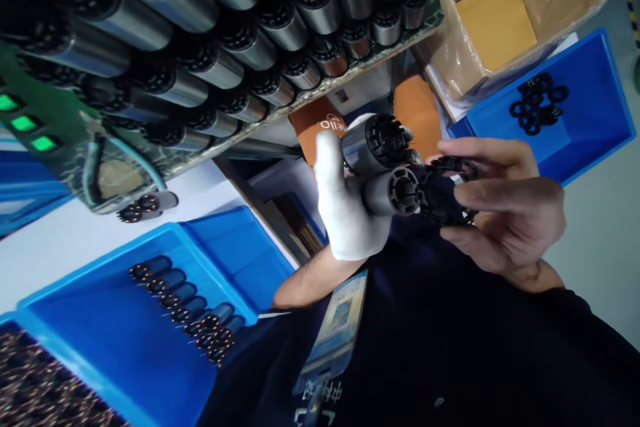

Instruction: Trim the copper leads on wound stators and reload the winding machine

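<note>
In the head view, the gloved left hand [345, 217] gripped two metal tubes [377, 193] near the centre, towards three o'clock. The bare right hand [520, 207] pinched black toothed plastic [437, 203] beside them (touching or not, I couldn't tell). A blue tray [590, 130] lay towards two o'clock.

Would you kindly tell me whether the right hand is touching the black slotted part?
Touching: the head view shows the right hand gripping the black slotted part with its fingertips.
</note>
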`<action>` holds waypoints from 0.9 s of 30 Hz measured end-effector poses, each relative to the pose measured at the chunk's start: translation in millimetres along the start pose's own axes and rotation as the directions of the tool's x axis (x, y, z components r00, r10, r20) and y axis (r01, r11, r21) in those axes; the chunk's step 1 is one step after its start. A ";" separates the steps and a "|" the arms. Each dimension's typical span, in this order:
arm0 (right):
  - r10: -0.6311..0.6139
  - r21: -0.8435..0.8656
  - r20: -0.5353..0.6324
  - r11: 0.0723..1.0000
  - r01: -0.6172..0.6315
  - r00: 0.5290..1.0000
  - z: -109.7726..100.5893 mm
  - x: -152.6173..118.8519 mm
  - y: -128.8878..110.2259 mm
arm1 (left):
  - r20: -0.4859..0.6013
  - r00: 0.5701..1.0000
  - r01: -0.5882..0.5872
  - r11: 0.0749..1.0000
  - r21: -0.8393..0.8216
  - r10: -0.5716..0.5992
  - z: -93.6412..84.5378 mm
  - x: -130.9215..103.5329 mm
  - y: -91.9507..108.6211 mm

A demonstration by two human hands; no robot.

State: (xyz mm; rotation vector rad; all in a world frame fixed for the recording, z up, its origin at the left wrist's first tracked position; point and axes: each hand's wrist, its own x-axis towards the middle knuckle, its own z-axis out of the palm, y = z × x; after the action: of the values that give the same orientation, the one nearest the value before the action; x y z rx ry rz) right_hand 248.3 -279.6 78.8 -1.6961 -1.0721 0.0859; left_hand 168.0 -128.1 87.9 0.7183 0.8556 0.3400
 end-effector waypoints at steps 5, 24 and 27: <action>-0.065 0.171 -0.122 0.982 0.085 0.990 34.3 -6.9 -1.3 | -0.037 0.985 -0.171 0.980 -0.098 0.168 -6.6 -14.5 -1.2; -0.314 0.192 0.314 0.945 0.264 0.896 56.7 44.2 2.0 | -0.139 0.933 -0.359 0.885 -0.298 0.332 -55.8 -12.8 10.9; -0.418 0.217 0.296 0.905 0.365 0.859 53.4 46.8 9.1 | -0.130 0.929 -0.369 0.869 -0.329 0.346 -61.0 -10.8 14.6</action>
State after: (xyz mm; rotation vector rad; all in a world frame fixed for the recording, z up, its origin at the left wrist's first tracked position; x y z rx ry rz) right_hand 252.9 -208.8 69.3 -1.3191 -1.6114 0.1966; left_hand 113.5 -96.9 77.1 0.5305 0.6955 0.8341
